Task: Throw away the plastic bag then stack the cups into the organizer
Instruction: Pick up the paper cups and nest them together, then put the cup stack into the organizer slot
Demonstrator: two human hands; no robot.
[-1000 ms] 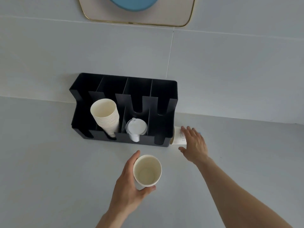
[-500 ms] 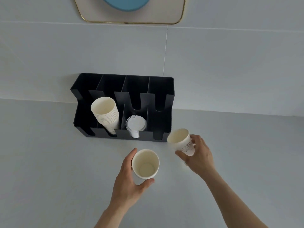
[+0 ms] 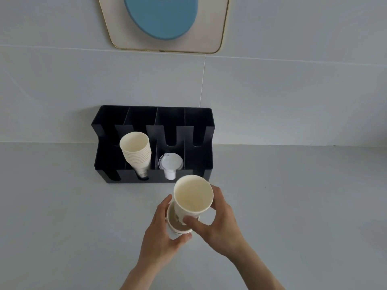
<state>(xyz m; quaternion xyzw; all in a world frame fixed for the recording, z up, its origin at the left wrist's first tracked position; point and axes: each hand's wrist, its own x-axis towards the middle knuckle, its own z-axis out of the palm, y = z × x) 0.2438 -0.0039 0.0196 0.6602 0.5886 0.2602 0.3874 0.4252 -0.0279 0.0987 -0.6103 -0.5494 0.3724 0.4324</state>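
Observation:
A black organizer (image 3: 207, 160) with several slots stands on the grey counter against the wall. A tilted stack of cream paper cups (image 3: 137, 152) fills its second slot from the left, and white lids (image 3: 170, 164) sit in the third. In front of it my left hand (image 3: 161, 233) grips a paper cup (image 3: 174, 223) from the left side. My right hand (image 3: 217, 225) holds a second paper cup (image 3: 192, 195) whose base is partly inside the first cup. No plastic bag is in view.
The grey counter (image 3: 62, 227) spreads to all sides of the organizer. A gold-rimmed cream panel (image 3: 211, 28) with a blue disc (image 3: 161, 17) hangs on the wall above.
My right hand picked a cup up from beside the organizer's right end, carried it left and set its base into the cup in my left hand. The camera tilted upward slightly.

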